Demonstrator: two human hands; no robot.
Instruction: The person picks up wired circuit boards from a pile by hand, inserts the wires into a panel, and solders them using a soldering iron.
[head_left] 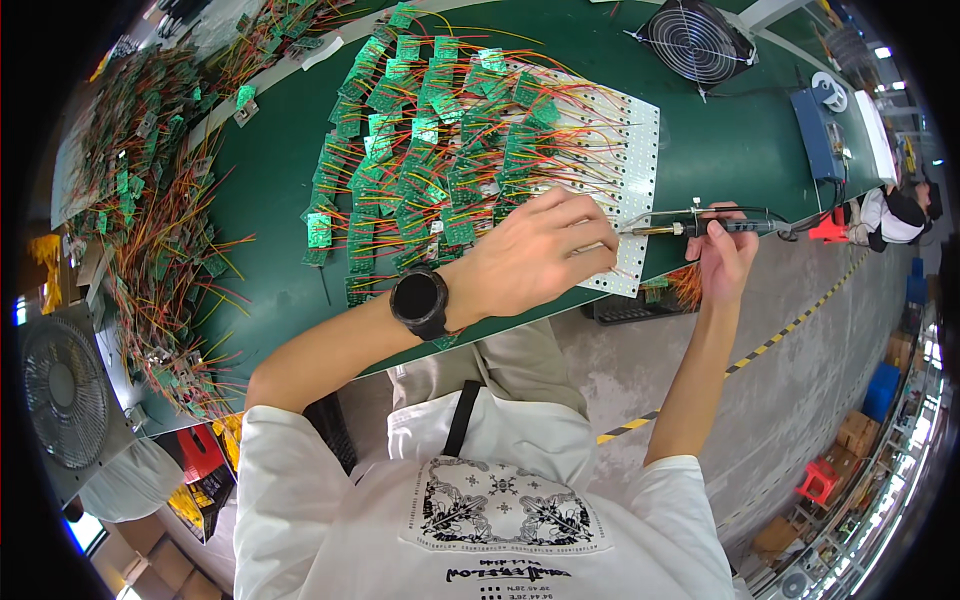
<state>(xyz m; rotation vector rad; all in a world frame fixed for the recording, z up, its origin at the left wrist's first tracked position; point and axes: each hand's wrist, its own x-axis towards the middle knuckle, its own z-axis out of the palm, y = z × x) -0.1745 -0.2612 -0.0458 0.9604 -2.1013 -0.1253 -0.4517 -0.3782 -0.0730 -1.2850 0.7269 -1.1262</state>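
My right hand (724,250) grips a soldering iron (738,226) by its black handle, with a thin metal tube running along its top. The iron's tip points left, toward the fingertips of my left hand (560,250). Those fingers are curled together over the near edge of a white perforated board (640,150); whatever they pinch is hidden. Red and yellow wires lie across the board in rows. They lead to several green circuit boards (410,190) lined up on the green table, left of my left hand and partly under its wrist.
A dense heap of wired circuit boards (150,190) covers the table's left side. At the back right are a black fan with a wire guard (692,45) and a blue box (818,135) bearing a reel. A large fan (62,385) stands far left. Another person (898,218) is far right.
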